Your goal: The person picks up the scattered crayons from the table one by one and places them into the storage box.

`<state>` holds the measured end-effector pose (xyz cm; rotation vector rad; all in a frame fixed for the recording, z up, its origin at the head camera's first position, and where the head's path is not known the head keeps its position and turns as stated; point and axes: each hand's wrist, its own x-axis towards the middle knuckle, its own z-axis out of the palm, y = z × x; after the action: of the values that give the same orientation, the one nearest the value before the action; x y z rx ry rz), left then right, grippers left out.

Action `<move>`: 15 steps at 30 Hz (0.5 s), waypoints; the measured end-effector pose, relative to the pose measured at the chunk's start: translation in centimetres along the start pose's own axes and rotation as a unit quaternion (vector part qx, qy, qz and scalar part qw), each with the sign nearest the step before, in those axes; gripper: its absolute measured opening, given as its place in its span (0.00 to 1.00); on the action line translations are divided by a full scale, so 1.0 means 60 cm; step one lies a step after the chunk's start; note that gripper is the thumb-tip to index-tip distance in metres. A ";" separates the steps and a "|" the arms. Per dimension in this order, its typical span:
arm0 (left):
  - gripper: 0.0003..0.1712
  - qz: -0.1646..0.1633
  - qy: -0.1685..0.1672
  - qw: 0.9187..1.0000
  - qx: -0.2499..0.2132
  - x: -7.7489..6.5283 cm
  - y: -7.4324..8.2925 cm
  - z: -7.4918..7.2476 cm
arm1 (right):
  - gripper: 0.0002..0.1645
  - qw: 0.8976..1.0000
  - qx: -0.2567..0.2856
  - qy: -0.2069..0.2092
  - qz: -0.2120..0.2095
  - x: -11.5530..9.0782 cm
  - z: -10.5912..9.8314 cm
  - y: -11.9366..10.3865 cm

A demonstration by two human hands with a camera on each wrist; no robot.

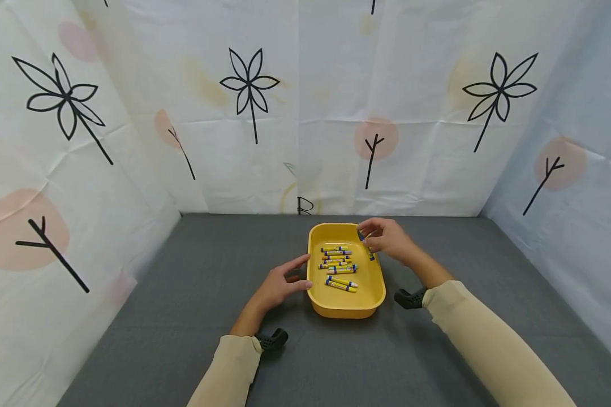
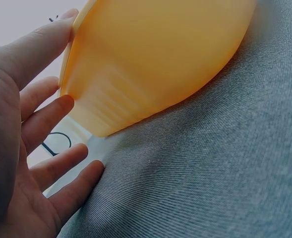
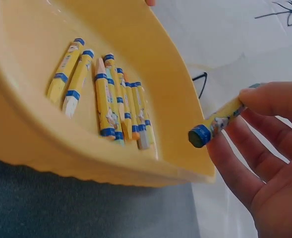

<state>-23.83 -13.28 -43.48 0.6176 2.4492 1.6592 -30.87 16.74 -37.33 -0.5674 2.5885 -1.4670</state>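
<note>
A yellow plastic tray (image 1: 347, 312) stands on the grey table with several crayons (image 1: 341, 286) lying in it, each wrapped in yellow paper with blue bands. Between thumb and fingers my right hand (image 1: 389, 243) pinches another crayon (image 3: 220, 120), dark at its ends, over the right side of the tray. My left hand (image 1: 277, 287) touches the tray's left rim. In the left wrist view its thumb (image 2: 41, 44) lies along the rim, while the other fingers (image 2: 56, 116) are spread and loosely bent near the outer wall.
Grey cloth (image 1: 224, 265) covers the table around the tray. White sheets (image 1: 326, 85) printed with plants and pale circles hang behind and at both sides. A black band (image 1: 411, 298) is on the right wrist, and another (image 1: 274, 340) on the left.
</note>
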 end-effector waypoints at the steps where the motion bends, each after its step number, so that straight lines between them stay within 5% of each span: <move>1: 0.39 0.000 0.000 1.000 0.000 0.000 0.001 0.000 | 0.21 1.000 -0.004 -0.009 -0.002 0.003 0.003 -0.001; 9: 0.39 -0.001 0.003 1.000 -0.002 0.000 0.002 -0.001 | 0.17 0.991 -0.070 -0.108 -0.038 0.015 0.025 -0.011; 15: 0.38 -0.007 -0.003 1.000 0.001 0.000 0.003 -0.001 | 0.17 0.985 -0.085 -0.144 -0.047 0.016 0.037 -0.021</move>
<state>-23.77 -13.29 -43.28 0.6049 2.4461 1.6469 -30.79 14.02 -37.37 -0.8634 2.4985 -1.0955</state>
